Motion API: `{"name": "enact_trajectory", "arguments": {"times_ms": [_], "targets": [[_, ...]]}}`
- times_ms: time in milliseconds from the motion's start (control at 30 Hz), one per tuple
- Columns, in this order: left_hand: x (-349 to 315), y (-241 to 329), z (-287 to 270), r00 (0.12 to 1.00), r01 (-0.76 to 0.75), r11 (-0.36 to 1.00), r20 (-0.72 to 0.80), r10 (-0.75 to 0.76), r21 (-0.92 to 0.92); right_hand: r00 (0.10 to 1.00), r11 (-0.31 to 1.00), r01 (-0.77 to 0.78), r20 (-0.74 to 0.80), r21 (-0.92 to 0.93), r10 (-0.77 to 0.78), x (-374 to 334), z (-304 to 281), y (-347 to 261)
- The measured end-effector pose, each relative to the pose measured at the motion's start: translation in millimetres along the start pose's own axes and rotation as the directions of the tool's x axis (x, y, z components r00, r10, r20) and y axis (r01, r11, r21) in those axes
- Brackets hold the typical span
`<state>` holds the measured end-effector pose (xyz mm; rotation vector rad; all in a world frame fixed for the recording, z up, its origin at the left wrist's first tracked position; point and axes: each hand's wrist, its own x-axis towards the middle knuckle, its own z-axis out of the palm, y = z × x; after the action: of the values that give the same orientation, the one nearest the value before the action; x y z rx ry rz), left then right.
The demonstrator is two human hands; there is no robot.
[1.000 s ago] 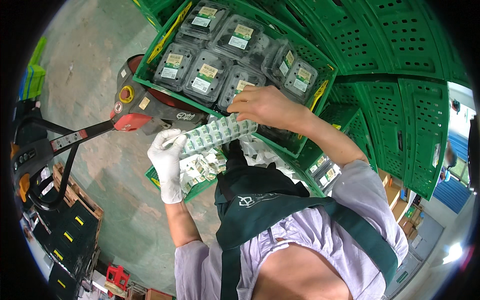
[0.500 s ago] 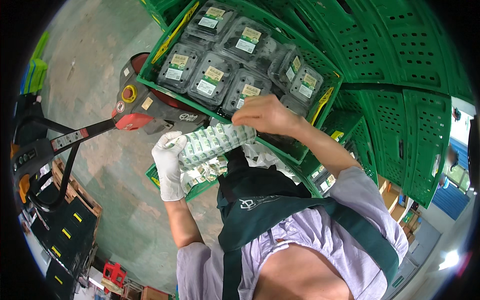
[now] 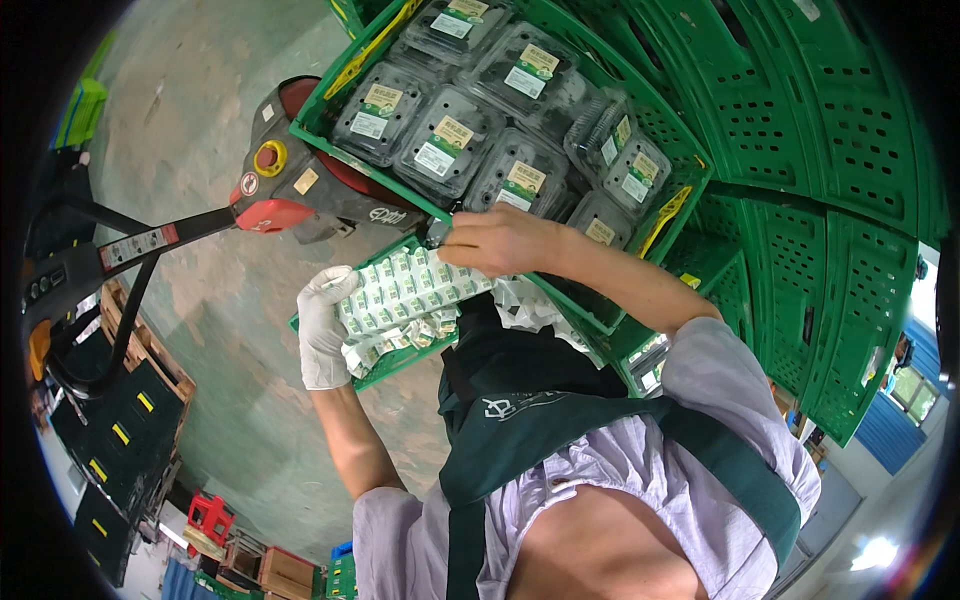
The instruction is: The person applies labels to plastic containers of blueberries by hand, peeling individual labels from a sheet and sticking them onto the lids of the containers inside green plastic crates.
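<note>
A white sheet of small green-and-white stickers (image 3: 405, 288) is stretched between my hands, in front of my apron. My left hand (image 3: 326, 325), in a white glove, is closed on the sheet's left end. My bare right hand (image 3: 505, 240) has its fingers bent together at the sheet's upper right end; its fingertips are partly hidden. Just beyond it stands a green crate (image 3: 385, 182) of clear clamshell boxes (image 3: 450, 143) with dark contents, each bearing labels on its lid. Below the sheet, a smaller green crate (image 3: 400, 368) holds cut sticker pieces (image 3: 410, 335) and crumpled white paper (image 3: 525, 303).
A red and black pallet jack (image 3: 275, 200) with a long handle stands at left. Tall stacks of green crates (image 3: 780, 100) rise at right. Black crates (image 3: 115, 420) on a wooden pallet and a red stool (image 3: 210, 518) are at lower left.
The sheet has come down and turned its sticker side flatter toward me. My right hand has moved lower along with it. The view has shifted slightly, so the crate sits farther right and higher.
</note>
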<state>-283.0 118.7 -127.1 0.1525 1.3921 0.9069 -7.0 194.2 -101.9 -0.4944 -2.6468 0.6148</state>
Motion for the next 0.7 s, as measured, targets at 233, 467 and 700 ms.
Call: {"name": "enact_trajectory", "arguments": {"times_ms": [233, 467, 700], "targets": [[-13.9, 1.2, -6.1, 0.997, -0.055, 0.991, -0.044, 0.060, 0.120, 0.406, 0.232, -0.543, 0.010, 0.807, 0.914, 4.0, 7.8, 33.2], [-84.3, 40.0, 22.5, 0.894, -0.431, 0.874, 0.238, 0.380, 0.225, -0.110, -0.210, -0.526, 0.179, 0.824, 0.978, 4.3, 95.8, 107.3], [-111.5, 94.7, 32.9, 0.242, -0.722, 0.652, 0.798, 0.551, -0.231, 0.146, 0.163, -0.980, -0.147, 0.112, 0.978, -15.7, 103.7, 123.6]]}}
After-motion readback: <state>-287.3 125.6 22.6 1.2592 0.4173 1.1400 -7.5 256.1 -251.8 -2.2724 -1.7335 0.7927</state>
